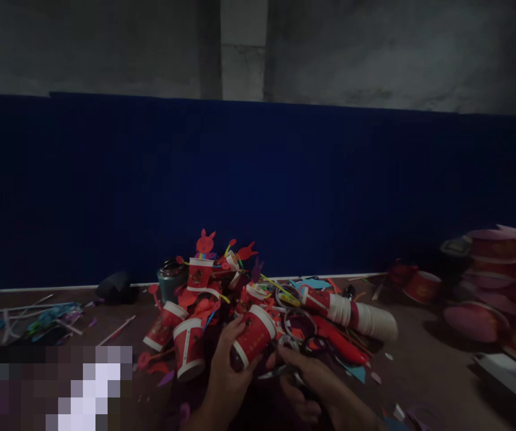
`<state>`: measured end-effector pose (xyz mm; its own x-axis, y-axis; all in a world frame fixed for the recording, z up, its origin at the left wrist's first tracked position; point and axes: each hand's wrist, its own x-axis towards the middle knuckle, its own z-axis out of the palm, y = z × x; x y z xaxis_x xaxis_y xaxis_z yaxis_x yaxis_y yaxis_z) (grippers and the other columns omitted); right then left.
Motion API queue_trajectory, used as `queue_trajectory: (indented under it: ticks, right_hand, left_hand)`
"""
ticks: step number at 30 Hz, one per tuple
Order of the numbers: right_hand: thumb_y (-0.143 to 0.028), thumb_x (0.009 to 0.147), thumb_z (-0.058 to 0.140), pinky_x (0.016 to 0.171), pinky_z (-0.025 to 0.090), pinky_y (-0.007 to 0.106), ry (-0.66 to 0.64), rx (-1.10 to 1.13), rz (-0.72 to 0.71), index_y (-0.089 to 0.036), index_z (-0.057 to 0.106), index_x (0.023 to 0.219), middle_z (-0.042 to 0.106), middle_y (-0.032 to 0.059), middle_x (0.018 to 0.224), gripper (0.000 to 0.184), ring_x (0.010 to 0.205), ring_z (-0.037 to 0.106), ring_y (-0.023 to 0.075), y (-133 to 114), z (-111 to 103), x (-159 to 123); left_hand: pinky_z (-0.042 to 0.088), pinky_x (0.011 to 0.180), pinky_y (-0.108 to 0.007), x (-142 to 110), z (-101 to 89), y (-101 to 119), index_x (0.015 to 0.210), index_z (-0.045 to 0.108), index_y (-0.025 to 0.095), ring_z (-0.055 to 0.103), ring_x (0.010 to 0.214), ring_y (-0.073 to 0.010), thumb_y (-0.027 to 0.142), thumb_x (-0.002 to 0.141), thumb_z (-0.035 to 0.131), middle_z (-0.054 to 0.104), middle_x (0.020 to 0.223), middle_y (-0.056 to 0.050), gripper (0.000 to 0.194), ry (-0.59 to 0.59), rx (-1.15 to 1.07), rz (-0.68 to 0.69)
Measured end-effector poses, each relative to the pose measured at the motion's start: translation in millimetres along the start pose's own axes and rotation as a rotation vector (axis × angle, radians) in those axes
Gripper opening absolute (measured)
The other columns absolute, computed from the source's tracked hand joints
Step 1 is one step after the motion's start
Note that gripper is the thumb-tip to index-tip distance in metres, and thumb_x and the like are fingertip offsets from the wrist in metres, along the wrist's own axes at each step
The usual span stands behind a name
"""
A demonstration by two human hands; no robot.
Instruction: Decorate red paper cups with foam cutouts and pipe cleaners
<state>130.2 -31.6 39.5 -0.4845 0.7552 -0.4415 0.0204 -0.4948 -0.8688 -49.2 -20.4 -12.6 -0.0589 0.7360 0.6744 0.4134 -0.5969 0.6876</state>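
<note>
A red paper cup (255, 336) with a white rim is in my left hand (226, 365), tilted, with the fingers wrapped round its side. My right hand (307, 383) is closed round a pair of scissors (275, 373), whose metal blades point left below the cup. The palm hides most of the scissor handles. Just beyond both hands is a heap of red paper cups (189, 347), some bearing red paper cut-outs such as a rabbit figure (205, 244). A stack of nested paper cups (366, 318) lies on its side to the right.
A dark jar (171, 278) stands behind the heap. Rolls of tape (300, 323) and a long red packet (341, 340) lie near my right hand. Larger red tubs (494, 257) are piled at far right. Straws and scraps (55, 317) litter the left. A blue panel (258, 185) stands behind.
</note>
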Motion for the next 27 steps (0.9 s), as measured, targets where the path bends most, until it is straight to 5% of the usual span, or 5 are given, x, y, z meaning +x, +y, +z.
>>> queue_trajectory:
  ticks: [3, 6, 11, 17, 27]
  right_hand:
    - [-0.05, 0.086, 0.035, 0.032, 0.029, 0.02, 0.284, -0.384, -0.211, -0.019, 0.057, 0.082, 0.051, -0.0034, 0.041, 0.039, 0.029, 0.038, 0.0092, 4.9, 1.1, 1.5]
    - [-0.04, 0.083, 0.046, 0.057, 0.044, 0.024, 0.446, -0.696, -0.453, -0.021, 0.061, 0.087, 0.067, 0.0059, 0.074, 0.024, 0.064, 0.061, 0.0167, 9.4, -1.6, -0.7]
    - [-0.04, 0.085, 0.042, 0.067, 0.046, 0.029, 0.562, -0.856, -0.628, -0.021, 0.061, 0.101, 0.068, 0.0085, 0.085, 0.031, 0.077, 0.063, 0.0211, 19.0, -2.9, 1.0]
    - [-0.051, 0.086, 0.035, 0.029, 0.023, 0.018, 0.284, -0.304, -0.122, -0.016, 0.058, 0.088, 0.044, -0.0073, 0.032, 0.042, 0.023, 0.028, 0.0067, 10.6, 5.2, 8.0]
    - [-0.049, 0.088, 0.033, 0.028, 0.018, 0.015, -0.268, 0.346, 0.103, -0.022, 0.053, 0.086, 0.036, -0.0118, 0.034, 0.034, 0.023, 0.013, 0.0042, 2.4, -1.2, 3.8]
  left_hand:
    - [0.043, 0.095, -0.044, 0.7, 0.1, 0.2, 0.116, 0.045, 0.026, 0.05, 0.115, -0.024, 0.025, 0.073, 0.065, 0.051, 0.124, -0.009, 0.047, -0.017, -0.016, -0.033]
    - [0.044, 0.094, -0.044, 2.3, 1.2, 1.6, 0.115, 0.046, 0.025, 0.052, 0.113, -0.0244, 0.025, 0.072, 0.066, 0.054, 0.121, -0.009, 0.047, -0.016, -0.012, -0.058]
    - [0.046, 0.092, -0.044, 2.6, 1.5, 3.6, 0.113, 0.049, 0.022, 0.053, 0.111, -0.025, 0.024, 0.071, 0.066, 0.056, 0.119, -0.011, 0.045, 0.018, 0.0, -0.045]
    - [0.046, 0.092, -0.045, 2.5, -0.6, 6.3, 0.111, 0.052, 0.021, 0.054, 0.111, -0.0261, 0.024, 0.072, 0.065, 0.057, 0.119, -0.012, 0.041, 0.028, -0.027, -0.058]
    - [0.048, 0.09, -0.045, 3.7, -3.8, 9.8, 0.112, 0.05, 0.022, 0.056, 0.108, -0.026, 0.029, 0.074, 0.065, 0.058, 0.118, -0.012, 0.042, 0.036, 0.036, -0.027]
